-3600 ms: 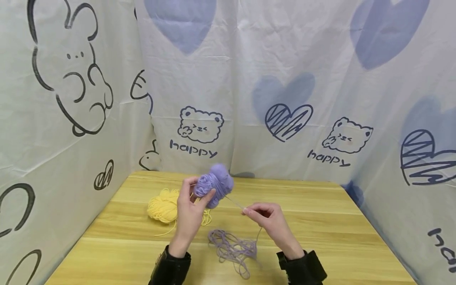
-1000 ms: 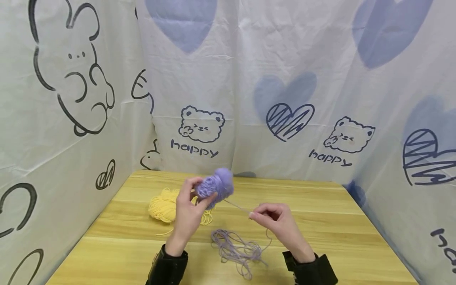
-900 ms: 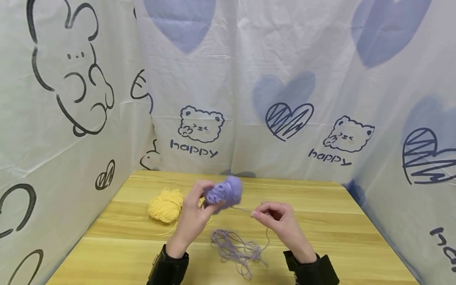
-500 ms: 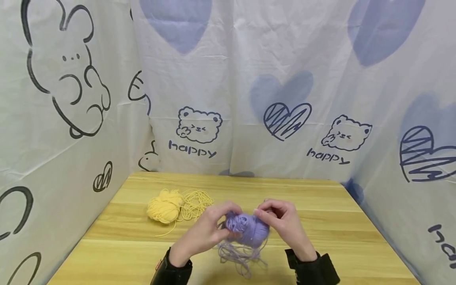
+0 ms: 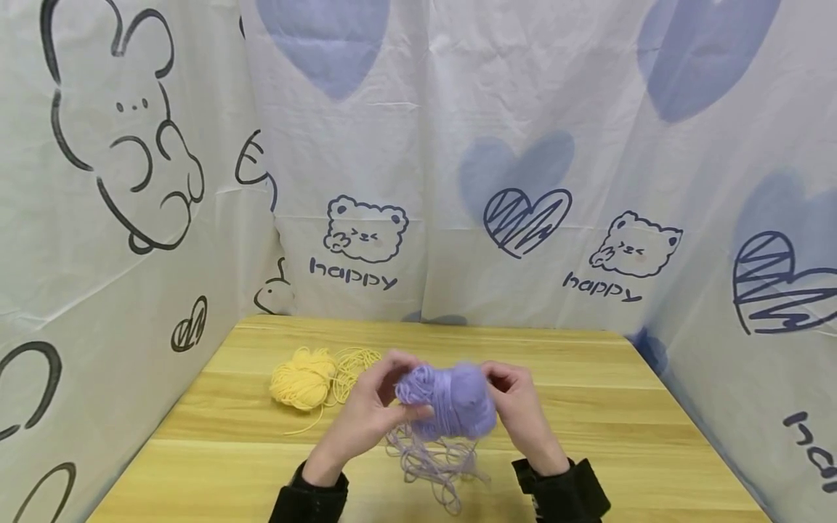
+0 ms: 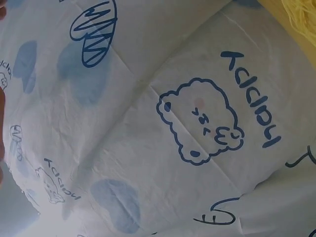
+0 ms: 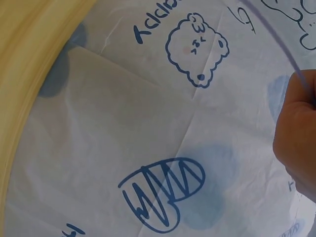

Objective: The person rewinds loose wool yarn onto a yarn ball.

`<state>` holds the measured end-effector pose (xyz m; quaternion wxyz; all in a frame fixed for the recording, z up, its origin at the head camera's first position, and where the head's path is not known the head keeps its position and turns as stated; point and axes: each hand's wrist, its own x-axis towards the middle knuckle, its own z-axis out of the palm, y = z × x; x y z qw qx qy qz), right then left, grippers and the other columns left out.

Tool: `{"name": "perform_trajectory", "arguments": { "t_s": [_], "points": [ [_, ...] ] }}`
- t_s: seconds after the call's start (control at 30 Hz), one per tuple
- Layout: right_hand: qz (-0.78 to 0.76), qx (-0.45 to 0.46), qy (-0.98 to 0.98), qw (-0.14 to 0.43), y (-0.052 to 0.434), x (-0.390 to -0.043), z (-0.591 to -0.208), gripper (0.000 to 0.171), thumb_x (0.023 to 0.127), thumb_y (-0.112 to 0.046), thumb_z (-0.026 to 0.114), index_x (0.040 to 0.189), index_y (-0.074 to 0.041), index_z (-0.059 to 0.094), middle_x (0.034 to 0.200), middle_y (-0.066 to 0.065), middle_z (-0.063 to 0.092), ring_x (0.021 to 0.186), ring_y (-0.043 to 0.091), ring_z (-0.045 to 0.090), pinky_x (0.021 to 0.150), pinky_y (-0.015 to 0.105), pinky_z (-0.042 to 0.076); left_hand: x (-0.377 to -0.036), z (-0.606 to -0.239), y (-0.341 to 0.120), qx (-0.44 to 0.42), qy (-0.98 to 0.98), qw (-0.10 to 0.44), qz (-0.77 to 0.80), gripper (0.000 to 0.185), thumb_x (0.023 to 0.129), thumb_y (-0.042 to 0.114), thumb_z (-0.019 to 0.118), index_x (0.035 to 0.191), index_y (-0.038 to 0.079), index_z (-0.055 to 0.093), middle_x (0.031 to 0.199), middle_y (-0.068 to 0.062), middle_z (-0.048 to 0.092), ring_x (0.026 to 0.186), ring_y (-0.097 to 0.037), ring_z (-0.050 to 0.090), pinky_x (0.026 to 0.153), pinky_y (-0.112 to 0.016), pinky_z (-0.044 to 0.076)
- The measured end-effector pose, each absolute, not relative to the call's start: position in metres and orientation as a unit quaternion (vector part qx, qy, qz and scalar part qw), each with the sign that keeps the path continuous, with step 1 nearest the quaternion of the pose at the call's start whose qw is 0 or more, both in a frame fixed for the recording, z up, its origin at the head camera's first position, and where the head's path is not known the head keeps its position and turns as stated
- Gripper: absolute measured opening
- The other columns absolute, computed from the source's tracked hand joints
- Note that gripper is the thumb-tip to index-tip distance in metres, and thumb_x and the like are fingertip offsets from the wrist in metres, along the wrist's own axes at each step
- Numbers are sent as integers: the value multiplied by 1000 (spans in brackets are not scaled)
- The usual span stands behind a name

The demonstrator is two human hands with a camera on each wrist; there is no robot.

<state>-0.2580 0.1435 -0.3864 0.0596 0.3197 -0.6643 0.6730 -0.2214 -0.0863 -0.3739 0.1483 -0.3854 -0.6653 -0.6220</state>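
Observation:
A purple yarn ball (image 5: 451, 399) is held above the table in my left hand (image 5: 366, 418), its thumb across the near side and its fingers behind. Close against the ball's right end is my right hand (image 5: 523, 418), fingers curled. In the right wrist view a purple yarn strand (image 7: 276, 37) runs down to the curled right fingers (image 7: 296, 133). Beneath the ball, a loose tangle of purple yarn (image 5: 428, 465) lies on the table, partly hidden. The left wrist view catches only slivers of the left hand at its edge.
On the wooden table (image 5: 216, 443) a yellow yarn ball (image 5: 303, 379) rests to the left, beside loose yellow yarn (image 5: 349, 367) partly behind my left hand. White printed cloth (image 5: 451, 167) hangs at the back and both sides.
My left hand has brought the purple yarn ball down and right to my right hand, turning it on the way. The strand stretched between the hands has shortened out of sight.

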Motion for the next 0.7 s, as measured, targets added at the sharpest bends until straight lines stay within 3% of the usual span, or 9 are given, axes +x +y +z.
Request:
{"name": "perform_trajectory", "arguments": {
  "t_s": [0.1, 0.23, 0.43, 0.5, 0.7],
  "points": [
    [679, 328, -655, 41, 140, -260, -389, 23, 92, 1, 56, 87, -18, 68, 72, -12, 57, 62, 0, 48, 52, 21, 40, -221, -371, -88, -348, -644, 168, -660, 42, 79, -7, 70, 115, -3, 48, 108, 3, 58, 95, -5, 59, 82, -23, 56],
    [680, 325, -657, 10, 138, -260, -391, 21, 93, 1, 54, 90, -12, 70, 62, -11, 44, 52, 9, 28, 46, 32, 22, -220, -368, -91, -283, -629, 201, -696, 44, 80, -7, 69, 116, -5, 45, 110, 4, 57, 97, -7, 60, 86, -21, 55],
    [657, 317, -684, -17, 136, -260, -389, 15, 94, -7, 58, 94, -11, 73, 61, -8, 43, 50, 14, 23, 47, 34, 21, -220, -362, -99, -179, -609, 242, -734, 44, 81, -10, 67, 117, -4, 44, 113, -3, 55, 103, -11, 61, 91, -24, 54],
    [647, 343, -681, -10, 138, -265, -396, 16, 95, -7, 57, 98, -10, 73, 62, -4, 35, 51, 14, 22, 47, 32, 20, -220, -360, -103, -150, -596, 254, -747, 43, 81, -11, 66, 117, -2, 44, 112, -4, 54, 103, -12, 62, 91, -24, 55],
    [611, 377, -696, 18, 157, -331, -491, 22, 98, -10, 53, 112, -3, 68, 72, 0, 41, 57, 11, 24, 51, 30, 23, -221, -358, -110, -108, -570, 282, -764, 40, 84, -11, 65, 115, 3, 46, 113, -6, 53, 104, -14, 62, 90, -25, 56]
  ]
}}
